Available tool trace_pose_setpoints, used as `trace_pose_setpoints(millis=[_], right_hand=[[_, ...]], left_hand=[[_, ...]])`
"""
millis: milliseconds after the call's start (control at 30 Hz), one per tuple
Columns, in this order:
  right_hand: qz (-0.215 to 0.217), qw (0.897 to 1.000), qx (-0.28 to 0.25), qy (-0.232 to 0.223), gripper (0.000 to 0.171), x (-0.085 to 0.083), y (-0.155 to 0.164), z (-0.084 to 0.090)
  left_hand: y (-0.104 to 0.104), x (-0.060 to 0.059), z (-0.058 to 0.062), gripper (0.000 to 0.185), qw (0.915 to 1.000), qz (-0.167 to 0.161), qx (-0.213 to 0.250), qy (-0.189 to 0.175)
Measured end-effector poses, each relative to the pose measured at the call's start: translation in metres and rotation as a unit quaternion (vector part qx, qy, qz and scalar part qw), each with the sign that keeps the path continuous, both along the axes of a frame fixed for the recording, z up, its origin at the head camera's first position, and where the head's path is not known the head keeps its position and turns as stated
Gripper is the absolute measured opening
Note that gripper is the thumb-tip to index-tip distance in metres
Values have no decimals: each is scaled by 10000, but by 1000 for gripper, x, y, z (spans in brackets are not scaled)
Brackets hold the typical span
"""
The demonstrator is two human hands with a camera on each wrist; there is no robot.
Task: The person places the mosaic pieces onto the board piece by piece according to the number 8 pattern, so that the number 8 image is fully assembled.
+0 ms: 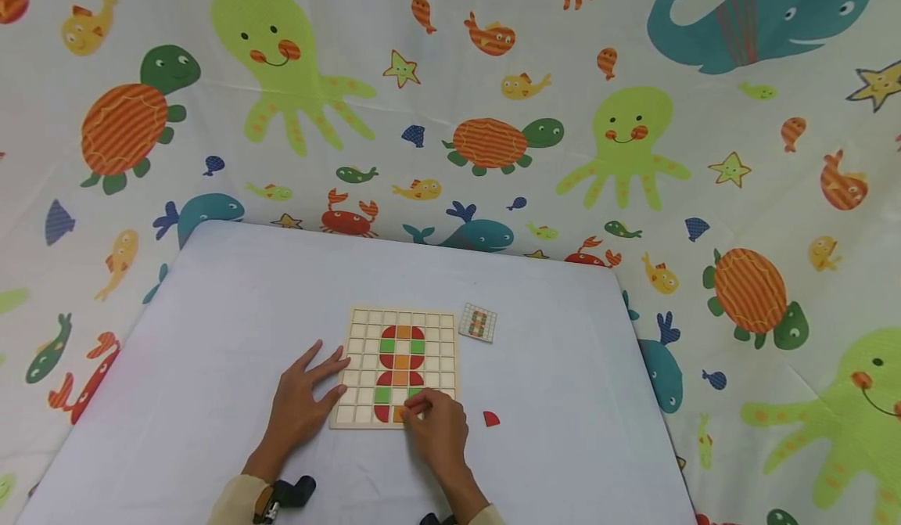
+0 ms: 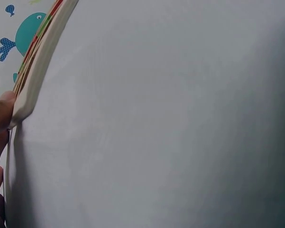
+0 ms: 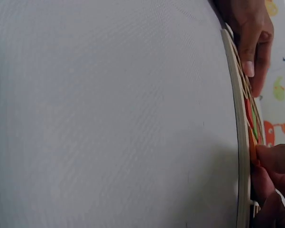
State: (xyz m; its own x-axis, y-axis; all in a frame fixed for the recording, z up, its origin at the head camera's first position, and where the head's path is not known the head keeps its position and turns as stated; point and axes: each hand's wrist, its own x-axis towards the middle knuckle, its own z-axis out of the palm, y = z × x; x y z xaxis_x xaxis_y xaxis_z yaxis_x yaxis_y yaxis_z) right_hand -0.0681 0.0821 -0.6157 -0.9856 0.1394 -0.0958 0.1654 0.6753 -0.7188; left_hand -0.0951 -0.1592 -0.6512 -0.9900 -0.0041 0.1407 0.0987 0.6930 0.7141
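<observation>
A square wooden grid board (image 1: 341,414) lies on the table, filled in part with red, green and orange tiles forming a figure of two stacked rings. My left hand (image 1: 301,400) rests at the board's left edge, fingers spread and thumb touching the rim (image 2: 31,90). At the lower right of the pattern, my right hand (image 1: 442,431) has its thumb and fingers bent together on an orange square tile (image 3: 252,147) in the bottom row. That hand hides the cells to the right of this tile (image 1: 398,414).
A small pattern card (image 1: 478,323) with a matching gridded figure lies off the board's upper right corner. One loose red quarter-round tile (image 1: 491,418) is on the white table (image 1: 563,368) right of the right hand. A sea-animal cloth (image 1: 436,63) hangs behind.
</observation>
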Motion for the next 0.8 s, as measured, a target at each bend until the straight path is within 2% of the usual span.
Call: trace_pose_setpoints(millis=[600, 800], right_hand=[[44, 9993, 286, 221, 17, 0, -8, -6], [14, 9997, 85, 233, 16, 2, 1, -2]], left_hand=[[-2, 1, -4, 50, 9998, -9, -12, 215], [-1, 0, -4, 49, 9997, -27, -1, 258]])
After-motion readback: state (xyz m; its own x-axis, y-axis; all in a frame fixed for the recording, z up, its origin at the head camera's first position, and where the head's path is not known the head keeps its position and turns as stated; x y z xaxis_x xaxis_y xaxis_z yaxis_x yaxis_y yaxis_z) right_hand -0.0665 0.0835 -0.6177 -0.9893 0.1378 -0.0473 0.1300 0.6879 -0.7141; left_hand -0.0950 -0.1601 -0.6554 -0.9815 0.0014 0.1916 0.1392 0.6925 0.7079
